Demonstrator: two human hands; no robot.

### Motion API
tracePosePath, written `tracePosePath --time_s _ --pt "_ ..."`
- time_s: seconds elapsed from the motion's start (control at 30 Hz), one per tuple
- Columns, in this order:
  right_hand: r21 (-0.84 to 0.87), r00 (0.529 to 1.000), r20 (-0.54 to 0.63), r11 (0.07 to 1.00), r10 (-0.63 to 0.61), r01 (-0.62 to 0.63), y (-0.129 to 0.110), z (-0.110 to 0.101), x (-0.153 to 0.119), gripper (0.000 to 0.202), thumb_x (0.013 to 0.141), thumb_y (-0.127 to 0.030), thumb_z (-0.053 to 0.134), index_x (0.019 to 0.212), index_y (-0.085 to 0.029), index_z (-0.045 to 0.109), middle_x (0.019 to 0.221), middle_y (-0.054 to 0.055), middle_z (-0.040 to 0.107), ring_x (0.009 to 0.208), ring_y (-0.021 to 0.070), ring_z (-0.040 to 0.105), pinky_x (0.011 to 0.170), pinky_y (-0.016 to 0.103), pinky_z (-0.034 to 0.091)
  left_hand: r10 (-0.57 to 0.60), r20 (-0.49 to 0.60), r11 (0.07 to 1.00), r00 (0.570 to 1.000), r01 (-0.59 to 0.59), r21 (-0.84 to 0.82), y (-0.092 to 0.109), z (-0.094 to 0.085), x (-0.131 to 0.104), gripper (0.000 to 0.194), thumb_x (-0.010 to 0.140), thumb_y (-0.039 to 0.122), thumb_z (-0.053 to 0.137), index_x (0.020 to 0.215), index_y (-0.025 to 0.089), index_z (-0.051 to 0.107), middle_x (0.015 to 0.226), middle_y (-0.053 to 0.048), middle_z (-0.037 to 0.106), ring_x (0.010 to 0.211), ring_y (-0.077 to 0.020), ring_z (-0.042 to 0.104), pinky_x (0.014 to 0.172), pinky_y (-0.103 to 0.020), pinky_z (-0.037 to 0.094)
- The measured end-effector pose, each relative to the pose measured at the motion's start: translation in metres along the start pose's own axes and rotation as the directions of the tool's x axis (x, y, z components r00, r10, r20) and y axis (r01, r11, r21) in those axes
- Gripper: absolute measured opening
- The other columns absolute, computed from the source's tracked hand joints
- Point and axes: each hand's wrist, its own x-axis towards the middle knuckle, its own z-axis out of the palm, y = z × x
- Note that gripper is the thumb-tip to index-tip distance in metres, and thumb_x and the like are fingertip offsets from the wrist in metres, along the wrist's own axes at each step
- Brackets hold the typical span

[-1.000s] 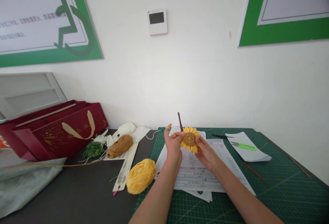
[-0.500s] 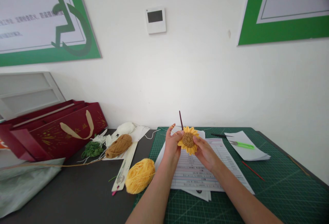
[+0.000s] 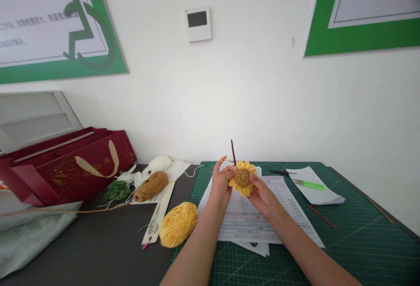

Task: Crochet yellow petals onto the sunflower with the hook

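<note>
Between my two hands is a crocheted sunflower with yellow petals and a brown centre, its face toward me. My left hand grips its left edge, thumb on the petals, and a strand of yellow yarn loops round a raised finger. My right hand pinches the right edge, with the thumb near the centre. A thin dark stick, like a crochet hook, sticks up behind the flower; its lower end is hidden. Printed sheets lie beneath my hands. Left of my forearm rests a ball of yellow yarn.
A green cutting mat carries green-handled scissors, white paper and a red stick. Brown yarn, green yarn and a ruler lie left, near a dark red gift bag.
Both hands and the sunflower have shifted slightly to the right in the picture, and the dark stick stands a little further right. The hold on the flower looks the same.
</note>
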Motion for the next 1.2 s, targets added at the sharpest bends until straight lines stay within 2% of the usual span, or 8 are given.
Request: tracePosePath --time_s 0.27,0.43,0.5,0.6,0.77,0.87,1.03,1.2 --pt "-0.139 0.998 0.026 0.989 -0.052 0.055 -0.008 0.001 -0.001 0.041 0.074 -0.056 0.082 0.1 -0.025 0.075 0.103 0.005 0.079 0.097 0.0253 0.071 0.087 0.039 0.056 0.069 0.04 0.994 0.997 -0.072 0.081 0.002 0.001 -0.004 0.025 0.094 0.026 0.066 0.117 0.016 0.062 0.087 0.001 0.064 0.066 -0.0123 0.06 0.063 -0.029 0.054" --pt "-0.314 0.99 0.047 0.939 -0.134 0.142 -0.023 0.001 -0.004 0.041 0.077 -0.054 0.08 0.106 -0.026 0.073 0.105 0.005 0.077 0.096 0.0236 0.067 0.085 0.035 0.051 0.092 0.127 0.975 0.988 -0.115 0.192 0.009 0.007 -0.008 0.075 0.056 0.009 0.092 0.123 0.019 0.06 0.062 0.009 0.06 0.059 -0.0111 0.055 0.062 -0.023 0.042" --pt "-0.381 0.984 0.052 0.908 -0.169 0.176 -0.027 -0.001 -0.003 0.039 0.074 -0.052 0.083 0.101 -0.024 0.074 0.098 0.005 0.076 0.093 0.0233 0.066 0.084 0.034 0.05 0.061 0.164 0.968 0.985 -0.099 0.232 0.01 0.01 -0.01 0.082 0.047 0.004 0.093 0.122 0.019 0.062 0.061 0.008 0.062 0.056 -0.0106 0.052 0.058 -0.022 0.037" --pt "-0.448 0.973 0.04 0.867 -0.225 0.219 -0.027 -0.004 -0.002 0.035 0.073 -0.052 0.084 0.092 -0.023 0.074 0.085 0.002 0.072 0.084 0.0215 0.063 0.078 0.033 0.048 0.023 0.182 0.967 0.983 -0.068 0.244 0.009 0.013 -0.013 0.08 0.047 0.006 0.092 0.121 0.019 0.064 0.061 0.007 0.061 0.056 -0.0105 0.052 0.057 -0.023 0.034" --pt "-0.499 0.946 0.009 0.819 -0.323 0.284 -0.024 -0.005 -0.002 0.033 0.076 -0.052 0.08 0.089 -0.024 0.067 0.079 0.0 0.067 0.073 0.0187 0.058 0.068 0.032 0.046 -0.042 0.161 0.98 0.986 0.01 0.197 0.01 0.013 -0.016 0.071 0.059 0.018 0.087 0.126 0.018 0.06 0.07 0.001 0.069 0.063 -0.0153 0.061 0.066 -0.028 0.041" --pt "-0.528 0.923 0.02 0.779 -0.385 0.337 -0.027 -0.003 -0.003 0.031 0.077 -0.05 0.08 0.087 -0.025 0.065 0.079 -0.001 0.065 0.072 0.0181 0.057 0.067 0.031 0.046 -0.049 0.131 0.987 0.99 0.028 0.158 0.011 0.013 -0.017 0.078 0.06 0.012 0.081 0.132 0.018 0.054 0.072 -0.001 0.072 0.068 -0.0181 0.066 0.071 -0.03 0.044" --pt "-0.571 0.882 0.077 0.705 -0.464 0.421 -0.031 0.0 -0.007 0.024 0.078 -0.046 0.081 0.084 -0.026 0.068 0.085 0.002 0.065 0.083 0.0214 0.06 0.08 0.035 0.048 -0.04 0.074 0.997 0.996 0.034 0.071 0.011 0.015 -0.015 0.094 0.053 0.005 0.076 0.141 0.019 0.043 0.069 0.0 0.073 0.072 -0.0209 0.069 0.075 -0.033 0.046" --pt "-0.583 0.853 0.083 0.669 -0.516 0.461 -0.03 0.001 -0.01 0.021 0.079 -0.045 0.08 0.086 -0.028 0.07 0.092 0.003 0.067 0.094 0.0242 0.062 0.09 0.04 0.048 -0.112 0.057 0.994 0.992 0.113 -0.015 0.012 0.014 -0.017 0.104 0.049 0.002 0.074 0.145 0.021 0.038 0.071 0.001 0.074 0.067 -0.0191 0.068 0.073 -0.032 0.047"
